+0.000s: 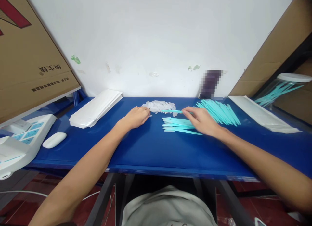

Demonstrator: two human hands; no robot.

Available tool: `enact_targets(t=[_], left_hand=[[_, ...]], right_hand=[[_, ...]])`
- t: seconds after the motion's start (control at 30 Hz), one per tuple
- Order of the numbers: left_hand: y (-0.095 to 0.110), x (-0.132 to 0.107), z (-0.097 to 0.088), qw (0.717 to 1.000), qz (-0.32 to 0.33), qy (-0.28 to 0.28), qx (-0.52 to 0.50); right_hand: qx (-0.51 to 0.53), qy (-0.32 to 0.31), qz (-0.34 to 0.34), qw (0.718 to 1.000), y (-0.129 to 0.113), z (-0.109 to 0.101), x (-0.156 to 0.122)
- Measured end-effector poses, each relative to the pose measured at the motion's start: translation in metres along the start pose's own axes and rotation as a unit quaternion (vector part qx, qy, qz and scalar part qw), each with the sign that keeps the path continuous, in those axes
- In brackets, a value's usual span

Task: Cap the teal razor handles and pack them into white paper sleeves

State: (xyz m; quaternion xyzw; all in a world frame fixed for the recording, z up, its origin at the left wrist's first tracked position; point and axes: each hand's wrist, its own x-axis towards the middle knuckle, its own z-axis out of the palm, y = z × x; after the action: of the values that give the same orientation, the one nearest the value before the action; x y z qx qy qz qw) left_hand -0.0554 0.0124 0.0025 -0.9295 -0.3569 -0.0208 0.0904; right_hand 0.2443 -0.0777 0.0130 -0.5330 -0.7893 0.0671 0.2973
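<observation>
- Worktop [151, 151] is plain blue, far edge up against a white wall [156, 34], near edge right in front of the person.
- Right hand [202, 120]: grip is pinched on one teal stick [174, 111], thumb and fingers at its right end. The stick lies pretty much parallel to the far edge, its other end reaching the heap of small white pieces [159, 106].
- Left hand [137, 118]: fingers curled down at the left side of that heap. Honestly can't tell if its grip has anything in it, the fingertips are hidden.
- That heap sits near the middle of the far edge, kinda spread out, a few strays toward the near edge.
- Small bundle of teal sticks [179, 123] is just nearer the near edge than the heap, lying roughly lengthwise, right hand by its right end.
- Way bigger pile of teal sticks [219, 112] is toward the far right corner, just beyond the right hand.
- White envelopes [96, 108] are stacked by the far left corner, well apart from the sticks; a white mouse [55, 140] sits by the left edge.
</observation>
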Motion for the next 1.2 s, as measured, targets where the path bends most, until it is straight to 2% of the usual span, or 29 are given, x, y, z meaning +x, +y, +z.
enact_targets(t=[0.17,0.23,0.3,0.37,0.43,0.5,0.57,0.83,1.0,1.2], left_hand=[[0.004,-0.001,-0.002,1.0,-0.02,0.013,-0.005],[0.004,-0.001,-0.002,0.998,-0.015,0.044,-0.049],[0.005,0.001,-0.004,0.986,-0.011,0.105,-0.129],[0.008,0.003,-0.006,0.953,-0.023,0.186,-0.239],[0.012,0.006,-0.006,0.905,-0.041,0.247,-0.345],[0.016,0.009,-0.005,0.865,-0.051,0.271,-0.418],[0.018,0.011,-0.002,0.849,-0.055,0.273,-0.449],[0.028,0.01,-0.001,0.851,-0.068,0.263,-0.449],[0.029,0.009,-0.002,0.843,-0.074,0.277,-0.456],[0.032,0.007,-0.005,0.857,-0.047,0.267,-0.439]], right_hand=[[0.022,0.024,0.064,0.997,0.0,0.002,0.001],[0.033,0.032,0.089,0.995,-0.001,0.0,0.001],[0.05,0.044,0.104,0.992,-0.003,-0.002,0.0],[0.077,0.053,0.098,0.991,-0.005,-0.004,-0.001],[0.102,0.056,0.079,0.99,-0.006,-0.003,-0.002],[0.112,0.044,0.06,0.991,-0.006,-0.002,-0.003],[0.105,0.026,0.055,0.993,-0.005,-0.001,-0.003],[0.1,-0.013,0.06,0.993,-0.002,-0.002,-0.002],[0.102,-0.029,0.071,0.992,-0.004,-0.003,-0.003],[0.109,-0.039,0.08,0.99,-0.004,-0.003,-0.002]])
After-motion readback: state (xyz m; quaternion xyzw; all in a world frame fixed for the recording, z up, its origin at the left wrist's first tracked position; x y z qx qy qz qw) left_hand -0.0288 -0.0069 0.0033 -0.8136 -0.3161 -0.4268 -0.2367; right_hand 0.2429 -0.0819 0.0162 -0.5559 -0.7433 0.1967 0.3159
